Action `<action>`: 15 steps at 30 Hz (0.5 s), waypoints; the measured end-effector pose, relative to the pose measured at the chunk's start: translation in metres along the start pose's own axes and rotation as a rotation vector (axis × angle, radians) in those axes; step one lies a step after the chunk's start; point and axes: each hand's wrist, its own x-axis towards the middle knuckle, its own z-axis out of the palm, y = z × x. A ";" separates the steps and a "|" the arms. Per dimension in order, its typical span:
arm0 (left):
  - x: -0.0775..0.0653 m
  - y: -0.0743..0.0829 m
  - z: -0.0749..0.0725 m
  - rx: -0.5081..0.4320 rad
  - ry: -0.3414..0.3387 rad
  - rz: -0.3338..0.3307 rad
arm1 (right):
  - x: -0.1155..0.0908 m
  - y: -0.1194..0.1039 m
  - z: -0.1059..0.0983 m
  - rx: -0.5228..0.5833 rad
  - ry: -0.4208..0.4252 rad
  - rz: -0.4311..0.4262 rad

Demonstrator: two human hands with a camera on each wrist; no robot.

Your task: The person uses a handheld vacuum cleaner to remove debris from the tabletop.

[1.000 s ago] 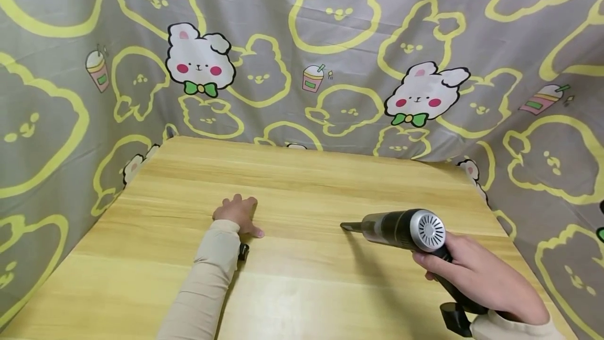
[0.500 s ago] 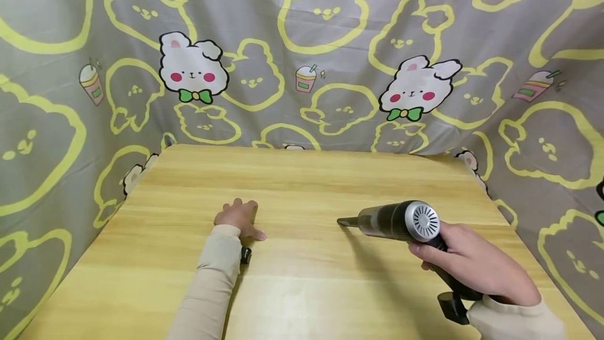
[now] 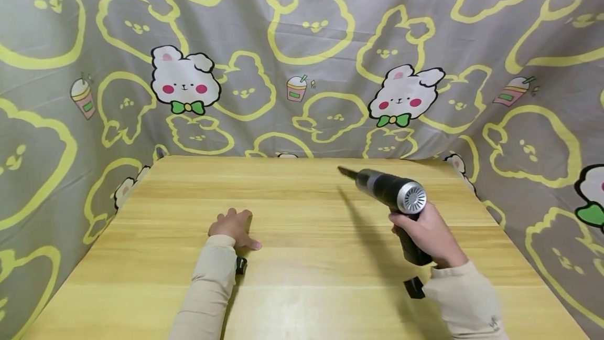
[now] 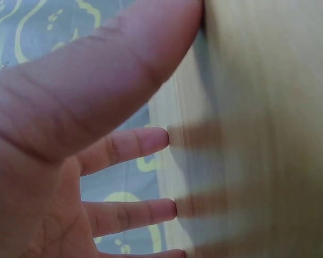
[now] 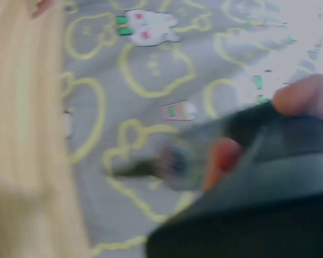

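My right hand (image 3: 431, 235) grips the black handle of a handheld vacuum cleaner (image 3: 384, 188). Its body has a clear front part, a silver vented end cap and a narrow dark nozzle (image 3: 347, 172) that points away to the far left, above the tabletop (image 3: 302, 266). In the right wrist view the vacuum (image 5: 247, 156) is blurred, with fingers curled round its grip. My left hand (image 3: 232, 228) rests on the wood at left of centre, fingers spread. Seen from the left wrist, its fingertips (image 4: 160, 138) touch the tabletop and nothing lies in the palm.
A grey curtain (image 3: 245, 25) printed with yellow outlines and white rabbits hangs behind the table and along both sides. Black wrist cameras (image 3: 241, 265) sit on both forearms, over beige sleeves (image 3: 207, 287). The vacuum casts a long shadow on the wood.
My right hand has carried the vacuum forward and a little left; its nozzle has moved from near the middle toward the back of the table. The left hand keeps its place.
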 end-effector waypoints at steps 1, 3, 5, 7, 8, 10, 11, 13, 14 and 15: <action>0.000 0.000 0.000 -0.002 0.003 0.003 | 0.003 0.004 0.004 0.029 0.045 -0.011; -0.001 0.000 0.001 -0.003 0.009 0.007 | 0.008 0.012 0.010 0.069 0.136 -0.034; -0.002 0.000 0.001 -0.004 0.016 0.009 | 0.013 0.019 0.016 0.103 0.234 -0.042; -0.002 -0.001 0.002 -0.004 0.023 0.016 | 0.016 0.027 0.020 0.116 0.331 -0.049; -0.003 0.000 0.002 -0.005 0.023 0.017 | 0.018 0.031 0.022 0.110 0.372 -0.050; -0.003 0.000 0.003 -0.006 0.020 0.016 | 0.020 0.038 0.025 0.088 0.443 -0.053; -0.004 0.000 0.003 -0.004 0.018 0.015 | 0.021 0.041 0.027 0.075 0.466 -0.054; -0.004 0.001 0.003 -0.003 0.016 0.013 | 0.023 0.047 0.030 0.078 0.497 -0.055; -0.004 0.001 0.003 -0.002 0.019 0.014 | 0.024 0.049 0.031 0.093 0.502 -0.057; -0.003 0.002 0.002 -0.004 0.023 0.017 | 0.025 0.051 0.032 0.107 0.505 -0.059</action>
